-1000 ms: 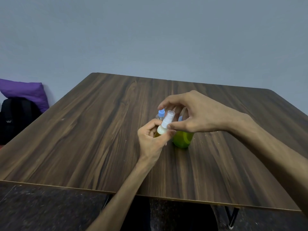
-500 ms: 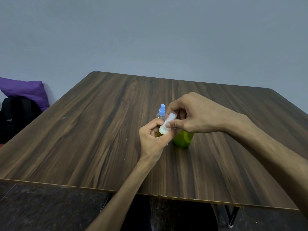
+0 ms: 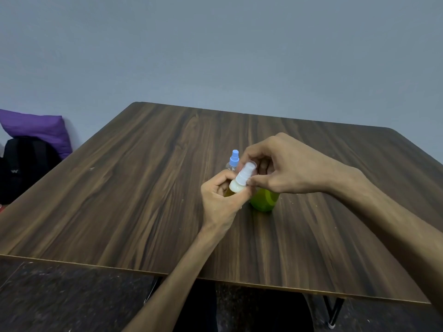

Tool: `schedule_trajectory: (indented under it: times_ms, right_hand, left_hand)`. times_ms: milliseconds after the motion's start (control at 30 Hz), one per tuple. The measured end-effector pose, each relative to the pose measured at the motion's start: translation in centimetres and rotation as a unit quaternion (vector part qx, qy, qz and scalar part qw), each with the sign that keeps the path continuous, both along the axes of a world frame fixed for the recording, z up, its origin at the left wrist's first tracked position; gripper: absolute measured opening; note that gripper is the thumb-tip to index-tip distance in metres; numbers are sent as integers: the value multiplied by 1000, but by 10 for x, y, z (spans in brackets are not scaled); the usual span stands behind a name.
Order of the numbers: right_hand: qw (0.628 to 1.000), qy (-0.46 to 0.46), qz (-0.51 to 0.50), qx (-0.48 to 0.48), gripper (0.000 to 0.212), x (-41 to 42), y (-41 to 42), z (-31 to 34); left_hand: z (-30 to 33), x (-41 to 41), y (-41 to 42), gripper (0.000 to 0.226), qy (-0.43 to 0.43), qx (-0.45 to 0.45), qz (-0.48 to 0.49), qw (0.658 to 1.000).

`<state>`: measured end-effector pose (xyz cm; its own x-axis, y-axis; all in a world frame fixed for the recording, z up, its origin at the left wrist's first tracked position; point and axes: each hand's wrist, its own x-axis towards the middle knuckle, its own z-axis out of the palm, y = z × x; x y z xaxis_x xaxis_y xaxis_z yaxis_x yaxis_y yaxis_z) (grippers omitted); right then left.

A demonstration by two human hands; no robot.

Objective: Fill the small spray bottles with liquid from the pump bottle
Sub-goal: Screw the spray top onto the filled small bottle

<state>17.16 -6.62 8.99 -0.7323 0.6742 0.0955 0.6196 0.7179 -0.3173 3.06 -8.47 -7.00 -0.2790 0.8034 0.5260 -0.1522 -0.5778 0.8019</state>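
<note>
White-topped spray bottle sits in your left hand, fist wrapped around its yellowish body, held above the table near the middle. Its long axis tilts, top leaning up and right, toward your right hand. Right thumb and fingers pinch the white sprayer collar; a clear cap covers the nozzle above. Both hands are together on that one bottle. My read: you're twisting the sprayer, on or off I can't tell. Turn about the tilted axis, left hand steady, or it may spill. Green pump bottle stands just behind your hands, mostly hidden. Blue-topped spray bottle stands upright beyond your left hand, toward the far edge.
</note>
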Motion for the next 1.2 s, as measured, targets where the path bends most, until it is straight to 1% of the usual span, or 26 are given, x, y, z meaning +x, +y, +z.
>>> schedule_trajectory:
  times_ms: [100, 133, 233, 300, 367, 467, 500, 567, 667, 800, 1000, 1067, 1133, 1200]
  right_hand:
    - [1000, -7, -16, -7, 3, 0, 0, 1]
    - [1000, -12, -23, -6, 8, -1, 1, 1]
    - [999, -36, -32, 17, 36, -1, 4, -4]
    - [999, -29, -34, 25, 43, 0, 4, -9]
    - [999, -10, -43, 28, 40, 1, 2, -10]
    - [1000, 10, -26, -12, 16, 5, -2, -4]
    - [1000, 10, -10, -22, 12, 5, -2, -2]
    - [999, 3, 7, -34, 15, 5, -1, -1]
    - [999, -8, 12, -47, 21, 2, 0, 2]
    - [999, -15, 21, -39, 33, 1, 1, 3]
    - [999, -21, 25, -33, 37, 2, 1, 3]
    - [999, -7, 20, -40, 33, 3, -1, 3]
    - [999, 29, -16, -33, 31, 1, -2, 3]
    - [997, 54, -52, -26, 30, 0, -2, 2]
  left_hand:
    - [1, 1, -1, 16, -10, -10, 0, 1000]
    - [1, 2, -2, 17, -10, -12, -1, 1000]
    - [1, 2, -1, 17, -3, -12, 1, 1000]
    - [1, 1, 0, 17, 6, -9, 0, 1000]
    - [1, 1, 0, 20, 21, -4, 4, 1000]
    - [-1, 1, 0, 15, 17, -6, 0, 1000]
    - [-2, 2, 0, 19, 10, -7, 3, 1000]
    - [-2, 2, -1, 24, 2, -10, 5, 1000]
    - [-1, 2, -1, 20, 5, -16, -10, 1000]
    - [-3, 1, 2, 28, 16, -17, -11, 1000]
    - [0, 2, -1, 21, 2, 2, -3, 1000]
    - [-1, 1, 0, 22, 8, 3, -10, 1000]
    - [-3, 0, 2, 25, 15, -5, -8, 1000]
    - [-5, 0, 3, 22, 23, -7, -4, 1000]
